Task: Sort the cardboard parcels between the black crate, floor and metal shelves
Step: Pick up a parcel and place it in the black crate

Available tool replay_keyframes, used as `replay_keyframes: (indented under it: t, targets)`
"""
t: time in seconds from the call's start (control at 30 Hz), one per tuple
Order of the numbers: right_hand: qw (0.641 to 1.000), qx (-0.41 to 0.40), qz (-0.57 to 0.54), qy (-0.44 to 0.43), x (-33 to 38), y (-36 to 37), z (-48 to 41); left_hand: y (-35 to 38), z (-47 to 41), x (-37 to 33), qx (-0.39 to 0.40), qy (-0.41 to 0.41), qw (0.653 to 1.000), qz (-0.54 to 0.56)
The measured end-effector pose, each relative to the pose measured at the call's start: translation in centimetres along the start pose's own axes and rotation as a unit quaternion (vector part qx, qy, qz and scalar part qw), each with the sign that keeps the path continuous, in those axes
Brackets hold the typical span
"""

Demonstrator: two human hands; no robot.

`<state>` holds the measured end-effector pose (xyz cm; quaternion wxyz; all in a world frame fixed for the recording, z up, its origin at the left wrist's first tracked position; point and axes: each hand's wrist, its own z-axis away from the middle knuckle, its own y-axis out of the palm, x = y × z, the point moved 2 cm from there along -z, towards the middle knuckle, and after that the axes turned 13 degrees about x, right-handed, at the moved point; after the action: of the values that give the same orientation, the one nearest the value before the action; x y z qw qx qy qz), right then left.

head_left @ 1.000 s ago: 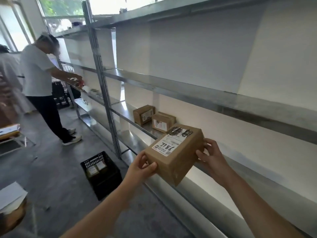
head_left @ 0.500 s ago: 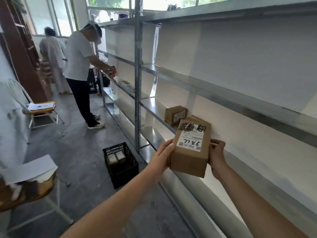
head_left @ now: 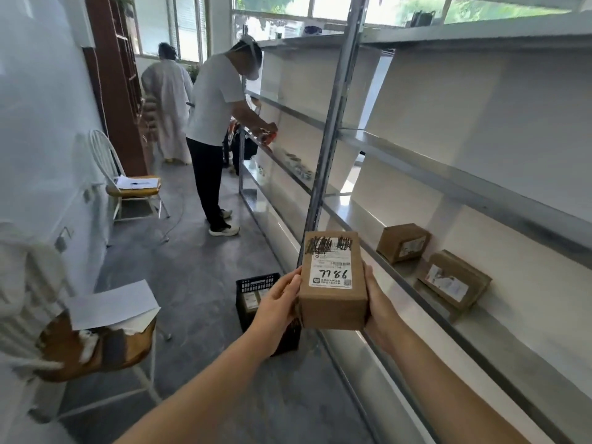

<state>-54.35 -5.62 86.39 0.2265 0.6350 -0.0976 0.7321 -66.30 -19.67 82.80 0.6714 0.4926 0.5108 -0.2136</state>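
Observation:
I hold a brown cardboard parcel (head_left: 333, 302) with a white label marked 7786 upright in front of me. My left hand (head_left: 277, 310) grips its left side and my right hand (head_left: 379, 312) grips its right side. Below and behind it on the floor stands the black crate (head_left: 256, 285), with parcels inside and partly hidden by my left hand. Two more cardboard parcels (head_left: 403, 242) (head_left: 455, 282) lie on a lower level of the metal shelves (head_left: 448, 184) to the right.
A person in a white shirt (head_left: 217, 123) bends at the shelves further down the aisle, another person (head_left: 168, 97) behind. A white chair with papers (head_left: 134, 184) stands at the left wall. A nearer chair with paper (head_left: 105, 318) sits at lower left. Grey floor (head_left: 192, 270) runs between.
The parcel has turned from a tilt to upright with its label facing me. My view has swung left, away from the shelves toward the aisle, and the crate now sits behind my left hand.

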Motion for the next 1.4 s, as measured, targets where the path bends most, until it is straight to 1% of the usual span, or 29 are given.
replay_keyframes:
  t: [0.13, 0.23, 0.3, 0.37, 0.43, 0.5, 0.57, 0.67, 0.7, 0.77, 0.87, 1.03, 1.13, 1.27, 1.33, 1.4]
  targets:
    - [0.999, 0.004, -0.027, 0.023, -0.5, 2.4, -2.7, -4.1, -0.2, -1.5, -0.017, -0.005, 1.000, -0.024]
    - [0.998, 0.001, -0.045, 0.036, -0.3, 2.8, -4.8, -6.9, -1.0, -2.4, -0.019, -0.045, 0.995, -0.088]
    - [0.998, -0.010, -0.045, 0.052, -0.2, 2.9, -6.5, -8.4, -1.5, -2.9, 0.003, -0.058, 0.989, -0.139]
    - [0.997, -0.037, -0.040, 0.062, -0.1, 3.3, -8.2, -9.5, -2.0, -3.5, 0.017, -0.038, 0.984, -0.171]
    - [0.992, -0.081, -0.073, 0.058, -0.1, 3.6, -10.6, -10.4, -2.6, -4.3, 0.004, 0.004, 0.983, -0.183]
    - [0.980, -0.134, -0.137, 0.048, -0.1, 3.8, -13.4, -11.0, -3.5, -5.1, -0.028, 0.038, 0.983, -0.177]
    - [0.968, -0.172, -0.180, 0.033, 0.3, 4.1, -16.3, -11.5, -4.8, -5.6, -0.062, 0.046, 0.988, -0.136]
    - [0.967, -0.176, -0.181, 0.035, 1.5, 4.2, -20.6, -11.9, -7.5, -7.0, -0.155, 0.062, 0.986, -0.026]
    - [0.966, -0.171, -0.190, 0.042, 1.7, 4.0, -22.0, -12.1, -8.6, -7.6, -0.186, 0.066, 0.980, -0.013]
    - [0.967, -0.156, -0.189, 0.068, 1.8, 3.2, -25.0, -12.5, -10.8, -8.5, -0.221, 0.061, 0.973, -0.035]
    - [0.975, -0.135, -0.140, 0.111, 0.9, 1.4, -30.0, -13.3, -14.1, -9.2, -0.266, 0.068, 0.960, -0.059]
    - [0.979, -0.055, -0.081, 0.179, 1.0, -0.9, -35.2, -14.3, -19.5, -7.6, -0.338, 0.057, 0.939, -0.004]
    - [0.982, -0.052, -0.090, 0.156, 1.5, -1.6, -37.3, -14.8, -22.3, -5.8, -0.375, 0.053, 0.925, 0.034]
    - [0.984, -0.013, -0.072, 0.160, 0.6, -2.0, -38.9, -14.6, -25.1, -4.7, -0.445, 0.056, 0.890, 0.079]
    - [0.986, 0.010, -0.054, 0.158, 0.3, -1.8, -39.8, -14.9, -26.4, -4.9, -0.460, 0.067, 0.882, 0.085]
    - [0.987, 0.021, -0.040, 0.154, 0.5, -1.4, -40.8, -15.5, -27.7, -5.4, -0.458, 0.078, 0.881, 0.090]
